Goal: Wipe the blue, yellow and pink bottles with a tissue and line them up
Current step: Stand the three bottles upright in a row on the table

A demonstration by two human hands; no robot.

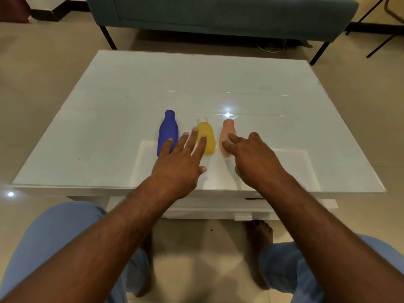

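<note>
Three bottles lie side by side on the white glass table [109, 127], necks pointing away from me: a blue bottle [168, 130] on the left, a yellow bottle [206, 133] with a white cap in the middle, a pink bottle [226, 132] on the right. My left hand [181, 162] is spread flat, fingers straight, its fingertips over the near ends of the blue and yellow bottles. My right hand [253, 158] reaches toward the pink bottle with loosely bent fingers, covering its near end. Neither hand holds anything. No tissue is visible.
A teal bench [218, 16] on dark legs stands beyond the table's far edge. A chair's thin black legs [382, 40] show at the top right. My knees in blue trousers and a bare foot [261, 232] sit below the table's near edge.
</note>
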